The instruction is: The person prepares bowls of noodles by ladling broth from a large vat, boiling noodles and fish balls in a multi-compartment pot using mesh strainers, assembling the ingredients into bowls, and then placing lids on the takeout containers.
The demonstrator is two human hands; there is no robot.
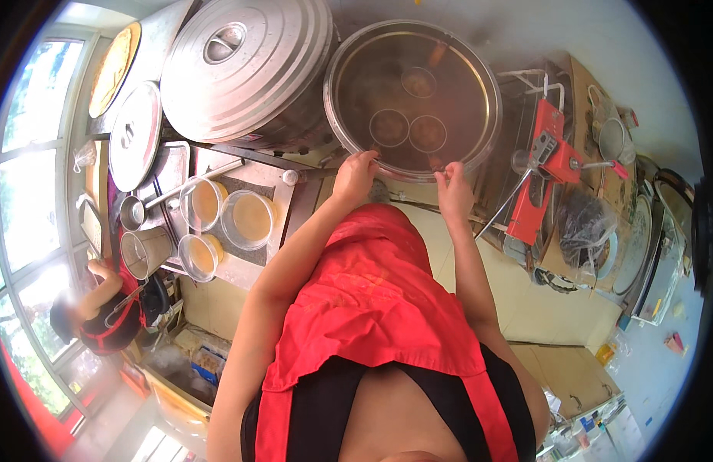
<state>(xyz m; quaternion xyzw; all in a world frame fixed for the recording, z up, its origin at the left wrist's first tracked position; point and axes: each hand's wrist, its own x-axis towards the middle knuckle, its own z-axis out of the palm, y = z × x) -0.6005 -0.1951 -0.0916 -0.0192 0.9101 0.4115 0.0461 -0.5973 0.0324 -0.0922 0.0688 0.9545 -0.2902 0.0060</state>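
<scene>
A wide steel pot (414,34) of brown, steaming liquid stands before me. Three round wire-rimmed strainers sit in the liquid with food in them: a left one (389,128), a right one (428,134) and a far one (418,82). At the near rim, my left hand (356,176) pinches the short handle end of the left strainer. My right hand (455,193) pinches the handle end of the right strainer, also at the rim. The far strainer's handle (439,53) leans towards the far rim, with no hand on it. Steam blurs what lies in the strainers.
A lidded steel stockpot (252,75) stands left of the pot. Several clear plastic bowls (248,219) of yellowish liquid and a ladle (133,212) are on the left counter. A red hand-cranked press (535,173) stands at right. Another person (108,312) is at far left.
</scene>
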